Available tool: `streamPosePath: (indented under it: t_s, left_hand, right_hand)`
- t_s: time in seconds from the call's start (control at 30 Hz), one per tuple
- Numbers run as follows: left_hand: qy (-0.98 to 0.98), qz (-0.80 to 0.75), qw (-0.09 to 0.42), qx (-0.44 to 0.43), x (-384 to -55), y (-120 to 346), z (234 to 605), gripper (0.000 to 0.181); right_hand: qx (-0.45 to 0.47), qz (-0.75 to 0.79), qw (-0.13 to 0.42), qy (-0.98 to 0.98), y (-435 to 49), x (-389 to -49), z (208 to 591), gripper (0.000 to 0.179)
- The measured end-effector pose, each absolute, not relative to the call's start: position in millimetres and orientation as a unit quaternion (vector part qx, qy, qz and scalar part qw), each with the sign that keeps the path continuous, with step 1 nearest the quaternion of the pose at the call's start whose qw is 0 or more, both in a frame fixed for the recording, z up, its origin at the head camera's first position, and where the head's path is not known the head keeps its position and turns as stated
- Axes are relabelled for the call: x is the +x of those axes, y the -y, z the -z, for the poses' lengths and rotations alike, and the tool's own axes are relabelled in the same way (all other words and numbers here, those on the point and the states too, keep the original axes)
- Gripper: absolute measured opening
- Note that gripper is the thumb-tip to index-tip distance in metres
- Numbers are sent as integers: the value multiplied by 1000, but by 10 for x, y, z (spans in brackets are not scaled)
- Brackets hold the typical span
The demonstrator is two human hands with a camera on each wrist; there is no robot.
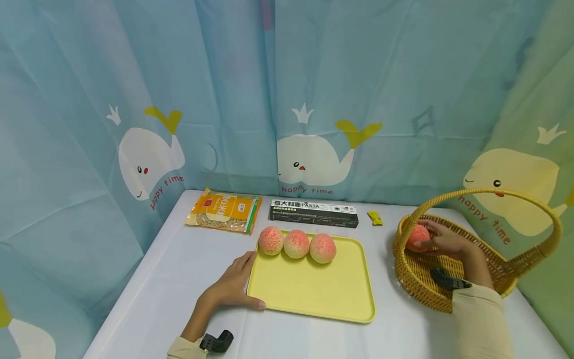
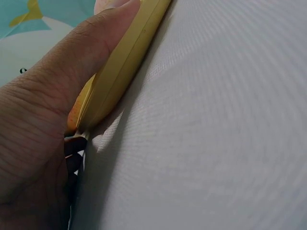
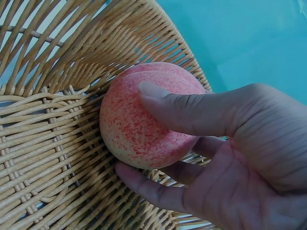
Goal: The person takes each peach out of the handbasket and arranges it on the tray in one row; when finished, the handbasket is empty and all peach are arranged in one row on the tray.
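At the near left corner of a yellow tray (image 1: pixel 314 294), my left hand (image 1: pixel 235 281) holds the edge, thumb on the front rim and fingers along the left side. Three peaches stand in a row at the tray's back: a left peach (image 1: pixel 271 241), a middle peach (image 1: pixel 296 244) and a right peach (image 1: pixel 323 248). Over on the right, my right hand (image 1: pixel 448 242) reaches inside a wicker basket (image 1: pixel 414 279) and grips another peach (image 3: pixel 148 115). In the right wrist view the thumb lies across that peach, with fingers beneath it, close to the woven wall.
Behind the tray lie an orange food packet (image 1: pixel 224 210), a black and white pasta box (image 1: pixel 314 213) and a small yellow wrapped piece (image 1: pixel 374 218). The basket's tall handle (image 1: pixel 489 192) arches above my right forearm. A whale-print curtain (image 1: pixel 242 99) hangs beyond the table.
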State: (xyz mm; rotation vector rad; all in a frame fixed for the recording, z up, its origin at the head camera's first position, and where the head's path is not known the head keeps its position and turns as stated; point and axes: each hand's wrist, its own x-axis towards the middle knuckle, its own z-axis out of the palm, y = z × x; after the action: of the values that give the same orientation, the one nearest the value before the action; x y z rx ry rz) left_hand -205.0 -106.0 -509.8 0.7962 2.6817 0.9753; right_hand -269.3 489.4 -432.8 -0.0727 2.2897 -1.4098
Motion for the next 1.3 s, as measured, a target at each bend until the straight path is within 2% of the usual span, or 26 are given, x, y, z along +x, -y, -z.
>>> streamPosePath:
  t_s: [0.57,0.9,1.3]
  left_hand:
    - [-901,-328,83,272,-2057,1062,5125,131]
    - [-904,-319,98,267,-2056,1068,5116,131]
    - [-906,-312,95,269,-2070,1077,5115,130]
  right_hand:
    - [-42,507,210,-835,-4919,-2679,4365,61]
    - [-47,512,203,-833,-4914,-2606,4323,57]
    - [-75,490,162,-853,-4884,-2449,4123,52]
